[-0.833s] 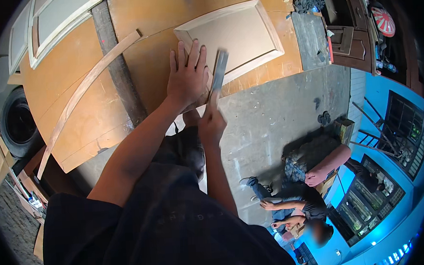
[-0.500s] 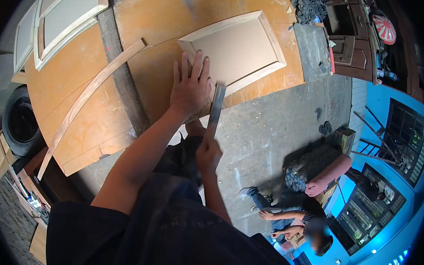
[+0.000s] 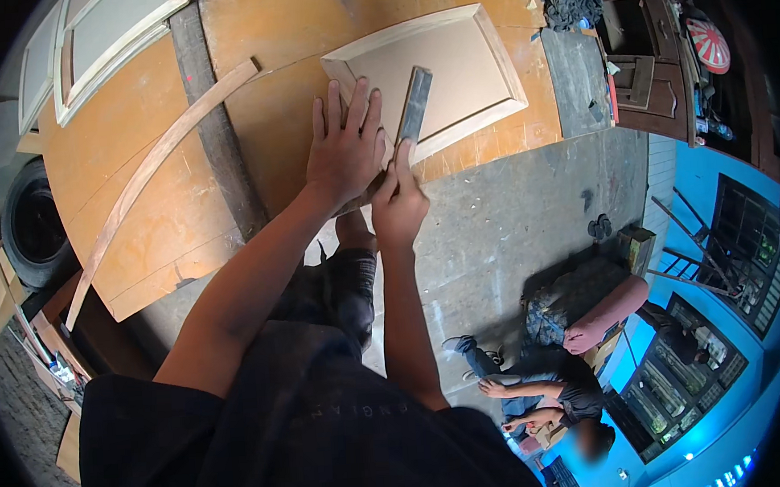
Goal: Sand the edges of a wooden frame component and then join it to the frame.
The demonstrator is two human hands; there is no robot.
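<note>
Seemingly light and stiff, the panel (image 3: 451, 70) lay on the counter (image 3: 146, 124), best held by its frame (image 3: 498, 58); the left hand (image 3: 345, 161), fingers (image 3: 334, 111) spread, rested over it; the right hand (image 3: 399, 209) gripped a bar (image 3: 414, 102).

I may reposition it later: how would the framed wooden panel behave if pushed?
The framed panel probably stays stiff, given its wooden border. Lying flat, it probably won't tip. The left hand resting on it would likely resist sliding.
</note>
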